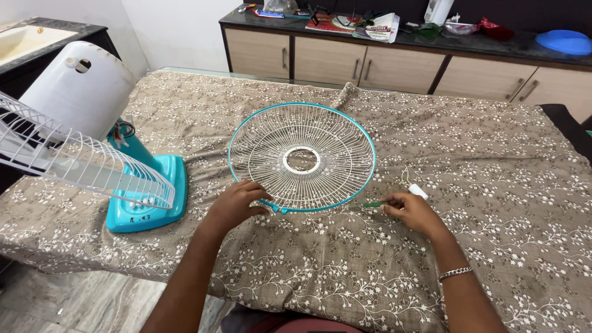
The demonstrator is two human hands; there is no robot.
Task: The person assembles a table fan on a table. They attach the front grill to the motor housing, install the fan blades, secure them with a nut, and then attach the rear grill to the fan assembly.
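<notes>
A round white wire fan guard with a teal rim (302,157) lies flat on the cloth-covered table (481,160). My left hand (234,206) rests on its near left edge, fingers touching the rim. My right hand (410,209) lies to the right of the guard and holds a thin green-handled tool (374,204) whose tip points at the rim. A small white piece (418,191) lies just beyond that hand.
A teal and white table fan (92,135) with its rear guard attached stands on the table's left side. A counter with cabinets (401,58) runs along the back wall, cluttered with books, a blue plate (564,42) and other items.
</notes>
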